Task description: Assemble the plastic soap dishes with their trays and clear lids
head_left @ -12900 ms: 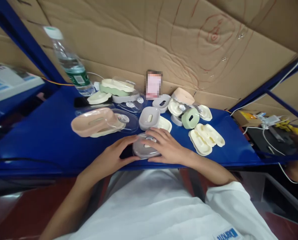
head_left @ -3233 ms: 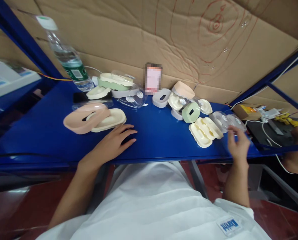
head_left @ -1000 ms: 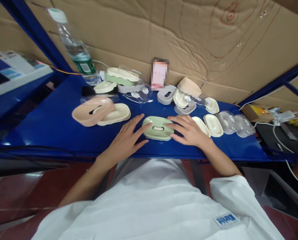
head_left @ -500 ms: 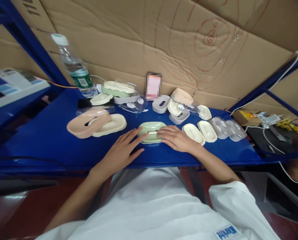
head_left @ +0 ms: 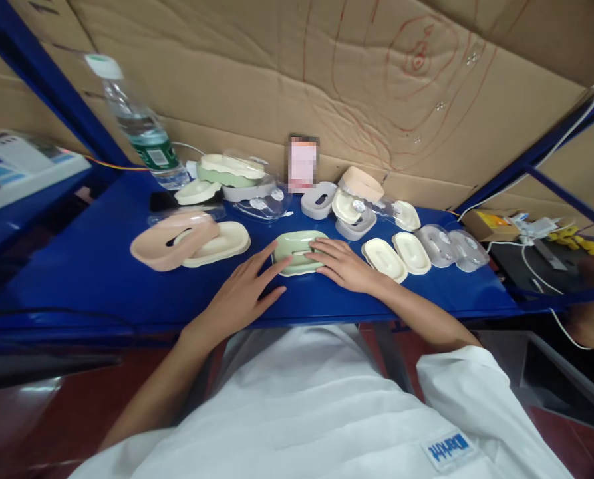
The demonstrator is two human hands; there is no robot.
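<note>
In front of me on the blue table lies a pale green, glossy oval box (head_left: 291, 242) with a slot in its top and a pale rim below. My left hand (head_left: 239, 287) is open at its left side, fingers spread, with the fingertips touching or very near the edge and top. My right hand (head_left: 345, 267) rests its outstretched fingers on the right part of the green box, near the slot. Neither hand is wrapped around it. The fingers cover part of its right end and slot.
A peach oval box (head_left: 169, 243) and a cream oval lid (head_left: 227, 244) lie to the left. Two cream trays (head_left: 384, 259) and clear-covered grey pieces (head_left: 434, 245) lie right. Behind stand a water bottle (head_left: 149, 150), a phone (head_left: 302, 163) and stacked boxes (head_left: 361, 183). Cardboard (head_left: 227, 80) backs the table (head_left: 67, 266).
The view has shifted slightly, so the table and everything on it appear a little higher. Both hands stay at the green box in nearly the same pose.
</note>
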